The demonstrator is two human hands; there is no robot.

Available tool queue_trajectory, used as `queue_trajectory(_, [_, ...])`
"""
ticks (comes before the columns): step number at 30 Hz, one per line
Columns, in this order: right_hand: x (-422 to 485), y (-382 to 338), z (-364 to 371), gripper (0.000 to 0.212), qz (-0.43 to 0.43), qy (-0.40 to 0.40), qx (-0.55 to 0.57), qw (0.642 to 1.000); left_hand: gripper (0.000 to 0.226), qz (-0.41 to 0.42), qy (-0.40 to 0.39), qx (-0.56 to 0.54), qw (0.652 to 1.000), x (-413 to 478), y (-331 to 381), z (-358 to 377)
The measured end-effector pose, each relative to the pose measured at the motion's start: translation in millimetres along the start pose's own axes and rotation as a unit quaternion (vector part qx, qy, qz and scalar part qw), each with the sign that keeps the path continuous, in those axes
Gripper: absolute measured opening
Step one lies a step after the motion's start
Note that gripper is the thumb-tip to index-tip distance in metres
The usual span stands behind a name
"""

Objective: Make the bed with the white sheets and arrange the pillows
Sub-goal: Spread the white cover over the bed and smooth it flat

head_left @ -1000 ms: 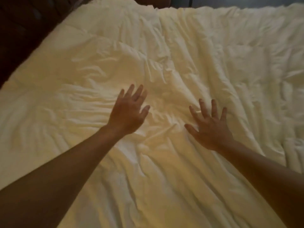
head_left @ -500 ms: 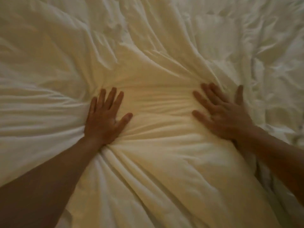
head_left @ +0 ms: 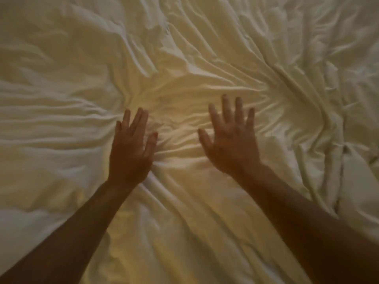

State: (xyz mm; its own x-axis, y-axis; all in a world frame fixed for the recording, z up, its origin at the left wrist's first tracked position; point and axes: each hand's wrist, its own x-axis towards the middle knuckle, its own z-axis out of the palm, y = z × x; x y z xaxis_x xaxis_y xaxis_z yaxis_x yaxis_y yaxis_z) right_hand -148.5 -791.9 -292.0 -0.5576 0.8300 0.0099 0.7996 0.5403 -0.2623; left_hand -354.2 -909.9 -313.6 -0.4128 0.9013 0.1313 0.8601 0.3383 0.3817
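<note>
A wrinkled white sheet point(head_left: 184, 58) fills the whole head view, with folds fanning out from the middle. My left hand point(head_left: 131, 148) lies flat on it, palm down, fingers straight and pointing away from me. My right hand point(head_left: 231, 138) is spread with straight fingers just right of it, on or barely above the cloth; motion blur hides whether it touches. Bunched creases sit between the two hands. No pillow is in view.
Deeper ridges and a thicker rumpled fold point(head_left: 338, 140) run down the right side of the sheet. No bed edge or other furniture shows.
Both hands have come closer together, and the right hand's fingers now point straight ahead. The smooth taut band between them has bunched into creases.
</note>
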Motion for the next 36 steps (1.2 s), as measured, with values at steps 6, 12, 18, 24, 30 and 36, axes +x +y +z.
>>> queue_trajectory(6, [-56,-95,76,0.063,-0.133,-0.069,-0.015,0.989,0.07,-0.035,-0.057,0.02,0.998,-92,-21,15])
queue_trajectory(12, [-76,-14,55,0.067,-0.163,-0.055,-0.092,0.981,0.087,0.013,-0.083,-0.019,0.996,-98,-39,20])
queue_trajectory(18, [-125,145,8,0.074,-0.084,-0.073,-0.109,0.988,0.096,0.059,-0.11,0.04,0.991,-102,-24,21])
queue_trajectory(24, [-113,133,2,0.085,-0.02,-0.169,-0.108,0.979,0.1,0.008,-0.157,0.058,0.986,-104,-3,12])
queue_trajectory(30, [-139,6,-9,0.077,0.017,-0.051,-0.027,0.998,0.048,-0.02,0.084,-0.108,0.99,-193,24,-38])
queue_trajectory(36, [-201,-132,59,0.061,-0.148,-0.074,0.04,0.985,0.064,0.037,-0.077,0.076,0.993,-258,-25,-14])
